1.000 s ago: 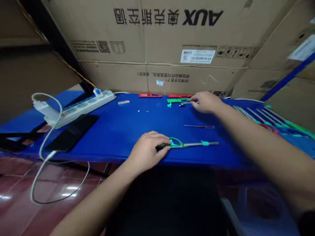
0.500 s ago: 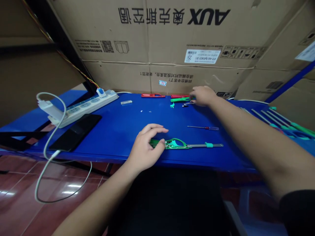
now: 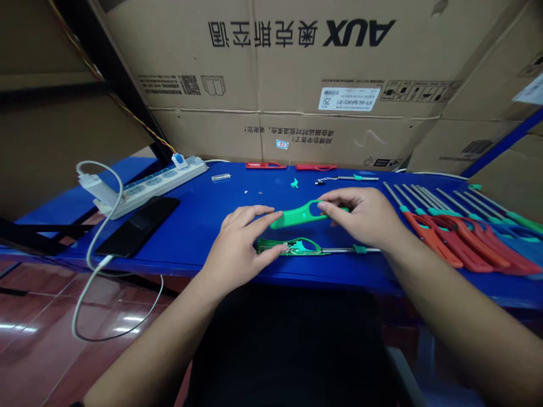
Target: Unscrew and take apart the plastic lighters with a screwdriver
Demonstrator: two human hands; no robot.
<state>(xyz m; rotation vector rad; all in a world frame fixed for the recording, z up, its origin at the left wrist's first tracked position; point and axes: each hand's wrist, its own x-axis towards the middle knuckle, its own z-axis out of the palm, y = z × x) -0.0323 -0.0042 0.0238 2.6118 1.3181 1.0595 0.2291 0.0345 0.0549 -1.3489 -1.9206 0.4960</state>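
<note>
My right hand [image 3: 362, 216] pinches the end of a green plastic lighter shell [image 3: 294, 215] above the middle of the blue table [image 3: 203, 226]. My left hand [image 3: 240, 240] is open, with its fingertips just left of that shell and low against a partly assembled green lighter body [image 3: 292, 246]. A metal tube [image 3: 343, 249] with a teal collar extends right from that body. Farther back lie a teal plastic clip [image 3: 294, 182] and a thin metal rod [image 3: 350, 178].
Two red plastic shells [image 3: 263, 165] lie along the back edge by cardboard boxes [image 3: 318, 130]. Several red shells [image 3: 460, 240] and metal rods [image 3: 458, 198] are lined up at the right. A power strip [image 3: 148, 189], a black phone [image 3: 138, 226] and a white cable [image 3: 99, 226] are at the left.
My right hand has brought the green shell from the back of the table to the middle. My left hand has moved slightly toward it. The view has shifted, showing more parts at the right.
</note>
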